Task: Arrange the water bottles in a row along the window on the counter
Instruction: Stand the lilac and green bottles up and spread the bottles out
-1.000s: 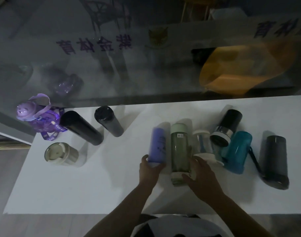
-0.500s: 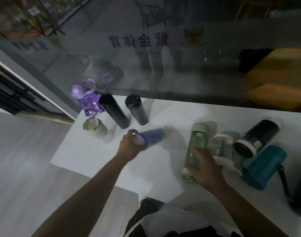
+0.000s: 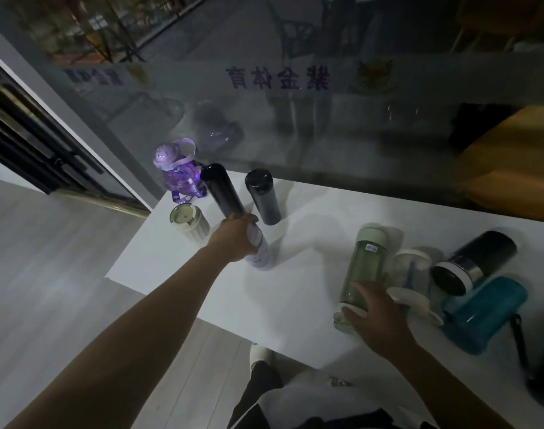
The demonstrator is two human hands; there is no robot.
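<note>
My left hand (image 3: 237, 237) grips the top of a pale purple bottle (image 3: 260, 254), which stands upright on the white counter (image 3: 301, 274) in front of two black bottles (image 3: 222, 191) (image 3: 262, 196). A purple character bottle (image 3: 179, 168) stands by the window (image 3: 295, 119) at the counter's far left corner, a cream cup (image 3: 189, 222) in front of it. My right hand (image 3: 376, 314) rests on the lower end of a green bottle (image 3: 364, 267). To its right sit a clear bottle (image 3: 411, 274), a black-and-white bottle (image 3: 473, 261) and a teal bottle (image 3: 484, 314).
The counter's left edge drops to a grey floor (image 3: 48, 274). The glass window runs along the counter's far side. A dark strap (image 3: 519, 339) trails from the teal bottle toward the near edge. My legs and a shoe (image 3: 260, 356) show below the counter.
My left hand carried the pale purple bottle leftward, turned it from tilted to upright and set it in front of the black bottles. My right hand stays on the green bottle.
</note>
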